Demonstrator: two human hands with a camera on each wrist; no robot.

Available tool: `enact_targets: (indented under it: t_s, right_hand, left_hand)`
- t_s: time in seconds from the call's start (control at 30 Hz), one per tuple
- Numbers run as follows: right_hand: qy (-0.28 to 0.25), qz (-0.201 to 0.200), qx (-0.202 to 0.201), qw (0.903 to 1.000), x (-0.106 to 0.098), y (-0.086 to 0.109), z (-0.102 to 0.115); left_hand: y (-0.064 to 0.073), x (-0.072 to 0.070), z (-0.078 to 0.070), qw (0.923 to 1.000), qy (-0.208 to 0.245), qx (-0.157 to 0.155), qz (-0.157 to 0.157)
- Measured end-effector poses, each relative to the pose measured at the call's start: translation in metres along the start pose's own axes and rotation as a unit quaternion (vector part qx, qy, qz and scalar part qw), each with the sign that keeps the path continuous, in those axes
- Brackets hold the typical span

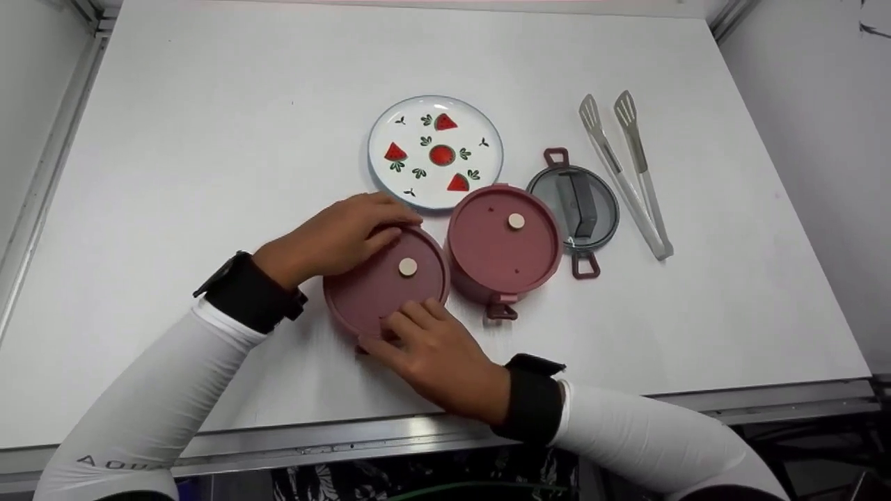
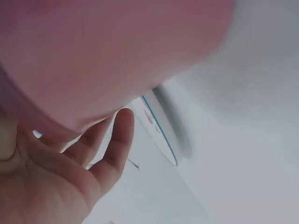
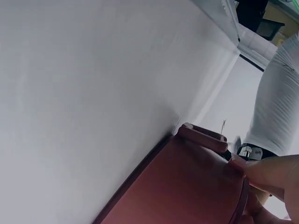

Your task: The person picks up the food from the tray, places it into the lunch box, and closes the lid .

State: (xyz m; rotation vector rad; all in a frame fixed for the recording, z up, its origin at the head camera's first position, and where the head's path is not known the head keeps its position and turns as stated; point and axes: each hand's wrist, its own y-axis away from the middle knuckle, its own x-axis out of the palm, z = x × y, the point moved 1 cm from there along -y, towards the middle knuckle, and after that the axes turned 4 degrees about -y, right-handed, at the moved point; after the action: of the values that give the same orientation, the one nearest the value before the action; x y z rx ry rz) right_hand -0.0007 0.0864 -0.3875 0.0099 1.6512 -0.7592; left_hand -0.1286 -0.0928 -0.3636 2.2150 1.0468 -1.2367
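Observation:
A round dusty-pink lunch box (image 1: 369,296) with a lid and a cream button stands in front of me. My left hand (image 1: 341,233) holds its far rim, thumb over the lid and fingers bent at the edge. In the left wrist view those fingers (image 2: 122,135) curl beside the pink wall (image 2: 121,51). At the near rim, my right hand (image 1: 442,358) grips the edge with bent fingers. The right wrist view has its thumb (image 3: 273,170) at the rim, by a side handle (image 3: 203,139). What lies under the right fingertips is partly hidden.
A second pink lunch box (image 1: 487,247) stands just right of the first. Behind it lies a grey see-through lid (image 1: 602,209) with red loop handles. A watermelon-patterned plate (image 1: 418,125) is farther back, and metal tongs (image 1: 635,191) lie at the right.

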Motion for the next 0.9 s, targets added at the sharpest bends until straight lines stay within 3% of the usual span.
enact_targets:
  t_s: [0.2,0.5,0.67,0.8,0.9]
  right_hand:
    - [-0.021,0.002,0.011,0.9997,-0.002,0.005,-0.011]
    - [-0.027,0.012,0.05,0.9983,-0.014,0.021,-0.035]
    - [-0.026,0.002,0.064,0.9976,-0.018,0.027,-0.044]
    - [-0.07,-0.026,0.08,0.994,-0.022,0.033,-0.043]
    - [-0.124,-0.06,0.097,0.9857,-0.031,0.044,-0.043]
  left_hand:
    - [0.002,0.0,0.009,0.9994,-0.023,-0.011,-0.022]
    - [0.031,-0.01,0.016,0.9923,-0.025,-0.12,-0.017]
    - [0.043,-0.009,0.011,0.988,-0.031,-0.151,-0.008]
    - [0.041,-0.011,0.005,0.9864,-0.05,-0.157,-0.003]
    - [0.031,-0.017,-0.003,0.9871,-0.065,-0.146,-0.01]
